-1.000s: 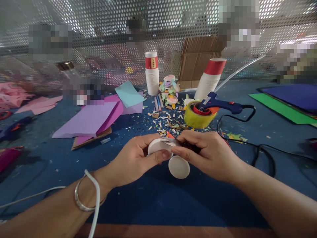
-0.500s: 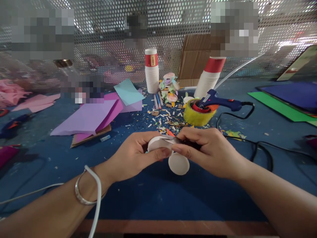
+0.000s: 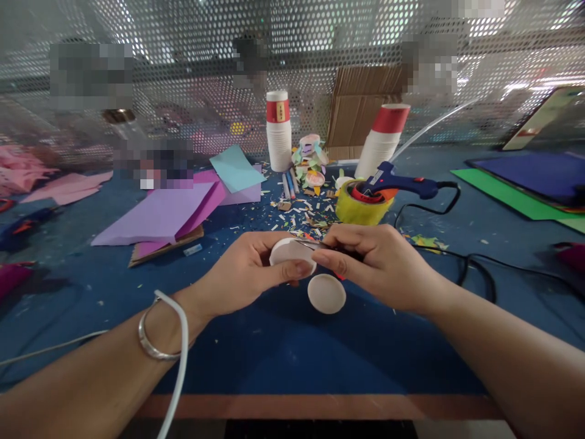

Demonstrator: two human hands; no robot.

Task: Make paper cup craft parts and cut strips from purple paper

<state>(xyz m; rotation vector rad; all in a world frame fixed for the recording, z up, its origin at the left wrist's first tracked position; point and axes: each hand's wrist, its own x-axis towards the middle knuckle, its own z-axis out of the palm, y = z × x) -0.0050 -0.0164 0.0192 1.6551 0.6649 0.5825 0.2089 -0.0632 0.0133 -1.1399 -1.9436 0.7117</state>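
Observation:
My left hand pinches a round white paper piece between thumb and fingers. My right hand grips a thin metal blade, whose tip lies against the upper edge of the white piece; its handle is hidden in my fingers, so I cannot tell the kind of tool. Just below the hands, a white paper disc rests on the blue table. Something small and red shows beneath my right thumb.
Yellow tape holds a blue glue gun with a trailing cord. Behind stand two cup stacks. Scraps lie beyond my hands. Purple sheets are at left, green and blue sheets at right.
The white piece is tilted so more of its face shows, and the blade lies across its upper edge. The view has shifted slightly.

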